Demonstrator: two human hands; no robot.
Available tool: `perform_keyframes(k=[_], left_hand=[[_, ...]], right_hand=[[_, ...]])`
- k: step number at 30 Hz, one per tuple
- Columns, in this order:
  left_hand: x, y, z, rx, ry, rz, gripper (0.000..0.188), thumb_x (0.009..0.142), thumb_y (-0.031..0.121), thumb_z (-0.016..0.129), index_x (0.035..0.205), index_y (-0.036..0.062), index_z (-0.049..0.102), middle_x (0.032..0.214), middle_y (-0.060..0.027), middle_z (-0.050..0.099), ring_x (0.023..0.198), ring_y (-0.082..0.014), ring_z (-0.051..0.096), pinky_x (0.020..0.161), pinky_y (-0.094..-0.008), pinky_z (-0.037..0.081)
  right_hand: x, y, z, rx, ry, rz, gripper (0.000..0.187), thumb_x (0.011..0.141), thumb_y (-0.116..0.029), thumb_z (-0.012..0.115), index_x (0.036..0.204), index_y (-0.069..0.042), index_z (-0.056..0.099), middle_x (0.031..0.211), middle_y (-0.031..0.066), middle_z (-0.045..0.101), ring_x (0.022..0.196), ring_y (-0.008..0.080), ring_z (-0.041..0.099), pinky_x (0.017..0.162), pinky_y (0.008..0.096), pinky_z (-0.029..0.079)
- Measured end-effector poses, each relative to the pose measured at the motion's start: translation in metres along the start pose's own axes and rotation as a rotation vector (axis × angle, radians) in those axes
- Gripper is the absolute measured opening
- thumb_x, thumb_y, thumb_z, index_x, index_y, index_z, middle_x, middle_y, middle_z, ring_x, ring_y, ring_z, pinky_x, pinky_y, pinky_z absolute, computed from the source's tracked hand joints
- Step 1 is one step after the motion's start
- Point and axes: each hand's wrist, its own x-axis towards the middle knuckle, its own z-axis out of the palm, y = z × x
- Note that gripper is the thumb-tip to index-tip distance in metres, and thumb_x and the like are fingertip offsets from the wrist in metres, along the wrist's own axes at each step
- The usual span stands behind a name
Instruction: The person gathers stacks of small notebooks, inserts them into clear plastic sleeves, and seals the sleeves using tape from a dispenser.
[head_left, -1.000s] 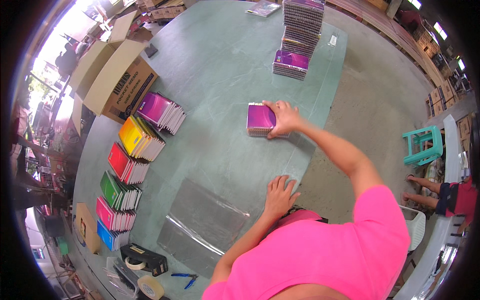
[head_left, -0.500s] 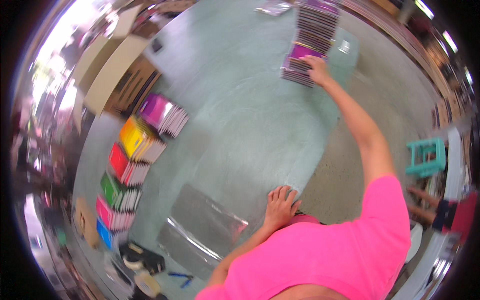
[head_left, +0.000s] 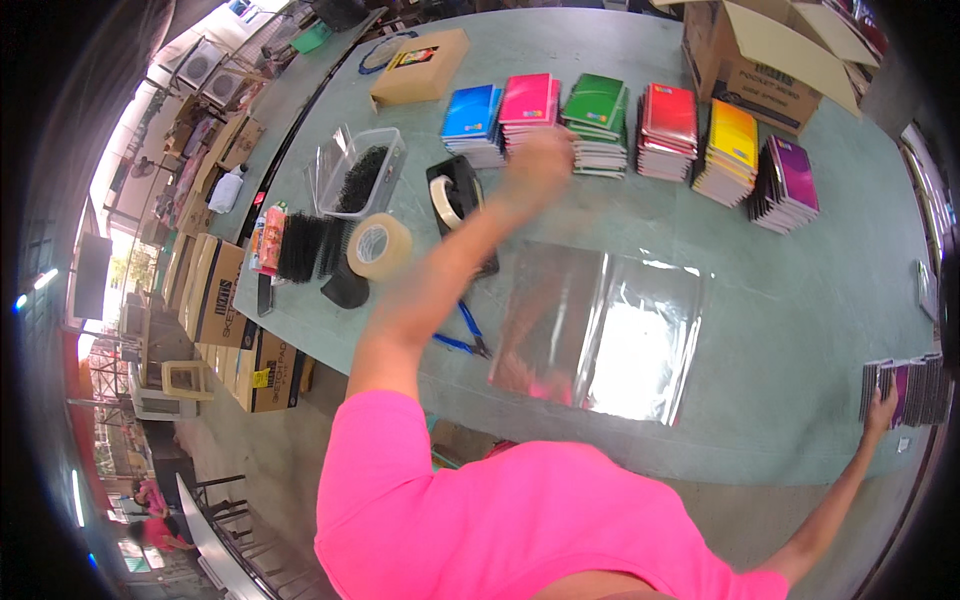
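Observation:
My left hand [head_left: 540, 165] is blurred over the pink notebooks [head_left: 528, 98] and beside the green notebooks [head_left: 595, 105]; its fingers cannot be made out. At the far right, my right hand [head_left: 880, 408] is closed on purple-covered notebooks [head_left: 903, 392] in a long, dark-edged stack. Blue notebooks [head_left: 470, 112], red notebooks [head_left: 668, 115], yellow notebooks [head_left: 731, 135] and purple notebooks [head_left: 793, 170] complete the row of spiral-bound piles. Between my arms lies a glossy clear plastic sheet [head_left: 550, 300].
Left of the sheet are blue-handled pliers [head_left: 468, 325], a black tape dispenser [head_left: 465, 180], a tape roll [head_left: 380, 246] and a clear tub [head_left: 385, 190] of black spirals. A large open carton [head_left: 760, 95] stands behind the row, with a smaller flat box [head_left: 430, 65] at far left.
The view has swung toward the row of notebooks. My left hand has left the table's near edge and reached out over the piles. My right hand stays at the purple stack.

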Motion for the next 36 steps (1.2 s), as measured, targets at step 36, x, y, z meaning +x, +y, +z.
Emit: perform_keyframes(k=[36], left_hand=[[0.033,-0.104,-0.009,0.169,0.181,0.038,0.043,0.074,0.043,0.067,0.094,0.0051,0.066,0.093,-0.0142,0.064,0.093,-0.0295,0.058,0.082,-0.0407,0.044]], right_hand=[[-0.017,-0.677,0.116,1.773,-1.244,0.479,0.037,0.079,-0.013,0.068,0.109,0.001,0.053,0.101,0.0126,0.062,0.087,0.0217,0.064,0.077,0.0377,0.055]])
